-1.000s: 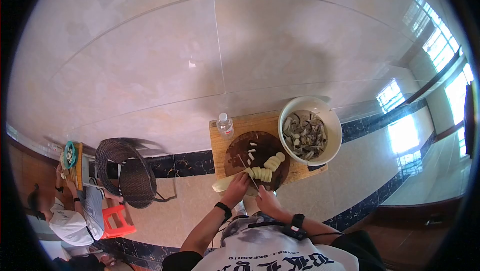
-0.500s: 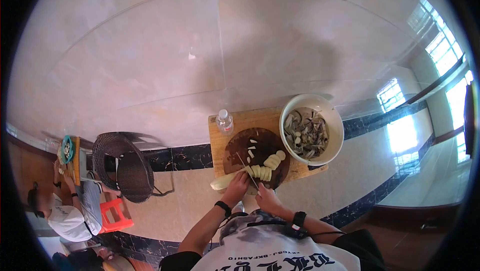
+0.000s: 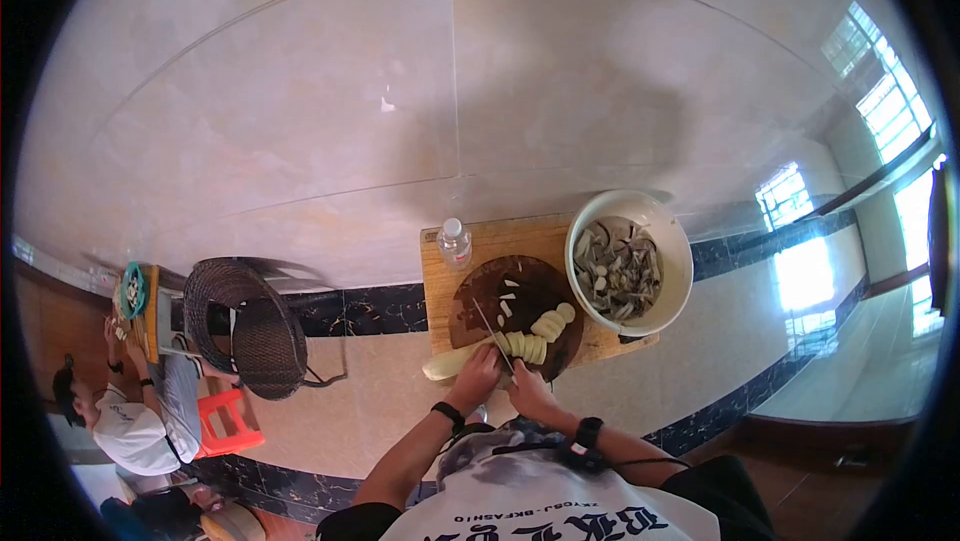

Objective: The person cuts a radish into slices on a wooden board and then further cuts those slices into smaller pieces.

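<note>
A pale long vegetable (image 3: 445, 364) lies across the near edge of the round dark cutting board (image 3: 490, 286), gripped by my left hand (image 3: 478, 373). My right hand (image 3: 532, 391) is closed on a knife (image 3: 489, 322), whose thin blade points up and left beside the fingers of my left hand. Right of the blade, several cut round slices (image 3: 527, 347) lean in a row, with more slices (image 3: 553, 321) behind them. A few small pale pieces (image 3: 505, 309) are scattered on the board.
The board rests on a wooden table (image 3: 505, 236) with a clear bottle (image 3: 454, 244) and a white bowl (image 3: 683, 266) of cut pieces. On the left are a wicker chair (image 3: 265, 346) and a person (image 3: 135, 431) on a red stool (image 3: 232, 424), working near a teal basket (image 3: 133, 291).
My right hand and the knife have shifted slightly against the vegetable. The whole view has moved a little. The seated person's head has turned slightly.
</note>
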### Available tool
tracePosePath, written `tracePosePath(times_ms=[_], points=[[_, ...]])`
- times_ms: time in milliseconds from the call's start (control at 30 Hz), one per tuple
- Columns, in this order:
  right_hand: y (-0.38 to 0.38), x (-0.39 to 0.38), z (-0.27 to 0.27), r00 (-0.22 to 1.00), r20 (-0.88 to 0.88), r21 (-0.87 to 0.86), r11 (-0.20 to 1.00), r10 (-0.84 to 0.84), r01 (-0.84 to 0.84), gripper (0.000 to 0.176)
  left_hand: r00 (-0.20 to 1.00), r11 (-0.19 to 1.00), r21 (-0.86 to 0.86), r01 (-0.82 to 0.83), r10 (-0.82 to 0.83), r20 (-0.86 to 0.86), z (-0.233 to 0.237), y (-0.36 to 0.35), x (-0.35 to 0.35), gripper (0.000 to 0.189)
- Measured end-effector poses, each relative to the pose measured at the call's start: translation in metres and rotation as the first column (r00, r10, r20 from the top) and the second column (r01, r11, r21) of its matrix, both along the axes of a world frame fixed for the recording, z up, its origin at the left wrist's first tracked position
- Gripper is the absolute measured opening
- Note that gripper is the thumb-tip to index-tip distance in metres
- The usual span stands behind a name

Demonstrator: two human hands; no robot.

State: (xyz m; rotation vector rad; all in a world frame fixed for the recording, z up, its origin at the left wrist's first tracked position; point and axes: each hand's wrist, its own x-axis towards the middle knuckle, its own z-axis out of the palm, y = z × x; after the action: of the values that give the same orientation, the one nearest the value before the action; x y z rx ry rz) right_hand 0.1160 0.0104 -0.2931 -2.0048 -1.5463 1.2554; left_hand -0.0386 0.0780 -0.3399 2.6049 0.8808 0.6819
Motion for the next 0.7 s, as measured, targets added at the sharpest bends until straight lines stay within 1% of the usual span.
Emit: tracePosePath(times_ms=[33,133,233,300,400,500,600,700], points=[[0.001,0.001,-0.009,1.000,0.006,0.017,1.000,0.018,-0.019,0.037,1.000,1.000,0.005,-0.002,0.002,-0.003,-0.001,0.000,0.000,0.019],[0.004,0.000,-0.031,0.999,0.016,0.059,0.997,0.050,-0.050,0.041,0.997,0.986,-0.168,-0.009,-0.003,-0.075,0.004,-0.004,-0.002,0.019],[0.004,0.000,-0.042,0.999,0.029,0.074,0.996,0.039,-0.041,0.040,0.999,0.998,-0.070,-0.005,0.003,-0.032,0.004,-0.004,-0.001,0.014],[0.003,-0.001,-0.046,0.999,0.029,0.061,0.998,0.030,-0.031,0.039,0.999,0.997,-0.078,0.001,-0.004,-0.040,0.003,-0.005,0.000,0.015],[-0.002,-0.003,-0.050,1.000,0.016,0.120,0.993,0.007,-0.009,0.037,1.000,0.996,-0.084,-0.019,0.018,-0.013,0.000,-0.004,-0.003,0.019],[-0.002,0.003,-0.056,1.000,-0.030,0.087,0.996,-0.002,0.005,0.045,0.999,0.998,-0.059,-0.036,0.037,0.019,-0.005,-0.009,-0.002,0.023],[-0.003,0.003,-0.057,1.000,-0.022,0.088,0.996,-0.020,0.022,0.040,0.999,0.998,-0.037,-0.053,0.054,0.008,-0.001,-0.009,-0.003,0.025],[-0.003,0.008,-0.057,0.999,-0.051,0.153,0.988,-0.014,0.022,0.036,0.999,0.998,-0.033,-0.052,0.052,0.010,0.001,-0.008,-0.002,0.026]])
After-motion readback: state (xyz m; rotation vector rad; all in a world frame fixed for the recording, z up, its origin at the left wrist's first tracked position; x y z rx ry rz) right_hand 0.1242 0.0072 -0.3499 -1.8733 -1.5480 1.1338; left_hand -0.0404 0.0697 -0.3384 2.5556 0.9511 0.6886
